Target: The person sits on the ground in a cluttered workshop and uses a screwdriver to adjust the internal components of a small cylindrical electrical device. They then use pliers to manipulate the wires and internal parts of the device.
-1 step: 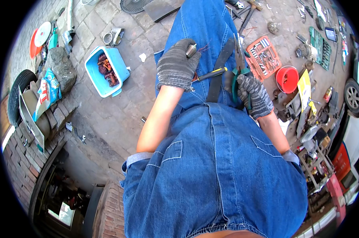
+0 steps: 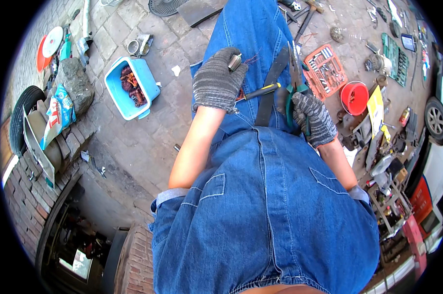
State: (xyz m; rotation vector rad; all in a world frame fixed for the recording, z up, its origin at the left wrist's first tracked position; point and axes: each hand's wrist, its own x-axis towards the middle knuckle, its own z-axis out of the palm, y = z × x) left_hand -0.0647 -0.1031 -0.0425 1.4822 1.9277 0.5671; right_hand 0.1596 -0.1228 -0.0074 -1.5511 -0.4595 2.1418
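Observation:
In a grey knitted glove, my left hand (image 2: 214, 83) is closed round a small metal cylinder (image 2: 235, 62) whose end pokes out at the thumb. Fine reddish wires (image 2: 251, 61) stick out beside it; most of the piece is hidden by the glove. My right hand (image 2: 315, 118), gloved too, grips the green handles of long-nose pliers (image 2: 295, 73), with the jaws pointing away from me. Between the hands, a yellow-and-black handled tool (image 2: 262, 91) lies across my lap near a flat black strip (image 2: 264, 109). Its far end is partly covered by my left hand.
Left of my legs stands a light-blue basin (image 2: 114, 93) with copper-coloured coils. An orange socket set case (image 2: 325, 71), a red bucket (image 2: 354, 98) and a hammer (image 2: 307, 20) are on the right. A stone (image 2: 74, 85), a tyre (image 2: 21, 117) and parked vehicles flank the paving.

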